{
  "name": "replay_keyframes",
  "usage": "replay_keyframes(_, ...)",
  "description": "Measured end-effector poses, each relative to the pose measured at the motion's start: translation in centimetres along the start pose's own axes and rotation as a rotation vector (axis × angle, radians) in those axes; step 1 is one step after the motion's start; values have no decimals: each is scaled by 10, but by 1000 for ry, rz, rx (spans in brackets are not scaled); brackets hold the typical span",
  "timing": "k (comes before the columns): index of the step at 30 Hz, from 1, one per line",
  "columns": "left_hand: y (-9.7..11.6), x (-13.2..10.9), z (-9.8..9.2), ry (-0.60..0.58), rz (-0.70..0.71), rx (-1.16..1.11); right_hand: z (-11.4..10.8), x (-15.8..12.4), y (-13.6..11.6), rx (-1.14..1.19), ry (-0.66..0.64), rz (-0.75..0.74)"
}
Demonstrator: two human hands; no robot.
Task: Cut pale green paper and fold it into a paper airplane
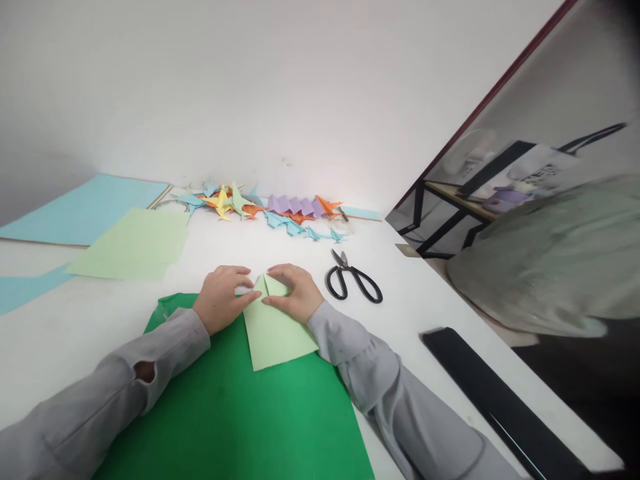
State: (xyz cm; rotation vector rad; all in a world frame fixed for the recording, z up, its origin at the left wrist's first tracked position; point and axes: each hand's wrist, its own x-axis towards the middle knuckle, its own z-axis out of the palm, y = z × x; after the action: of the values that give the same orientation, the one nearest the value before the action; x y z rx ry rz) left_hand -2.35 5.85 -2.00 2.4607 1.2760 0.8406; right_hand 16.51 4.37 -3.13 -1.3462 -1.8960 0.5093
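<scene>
A pale green sheet of paper [277, 337] lies on a dark green mat [235, 413], its far end folded in to a narrow top. My left hand [223, 297] pinches the folded part from the left, thumb and fingertips on the edge. From the right, my right hand [296, 293] grips the same folded end between thumb and fingers. A crease line runs down between the two hands. Just right of my right hand, black-handled scissors [354, 277] rest on the white table with blades slightly apart.
Folded paper figures [235, 200] in several colours line the wall, beside a purple pleated paper piece [295, 205]. Light green sheets [133, 247] and a blue sheet [85, 207] lie at left. A long black object [495, 400] sits near the right edge; beyond stands a shelf [457, 200].
</scene>
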Motion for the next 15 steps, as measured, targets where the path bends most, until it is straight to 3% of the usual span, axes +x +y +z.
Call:
replay_keyframes(8,15,0,-5,-74,-189,-721,2,-7,-21,541,-77,218)
replay_keyframes(12,20,-1,-8,-51,-169,-691,3,-7,-25,701,7,288)
replay_keyframes(15,23,-1,-11,-78,-132,-631,0,-7,-26,765,-42,299)
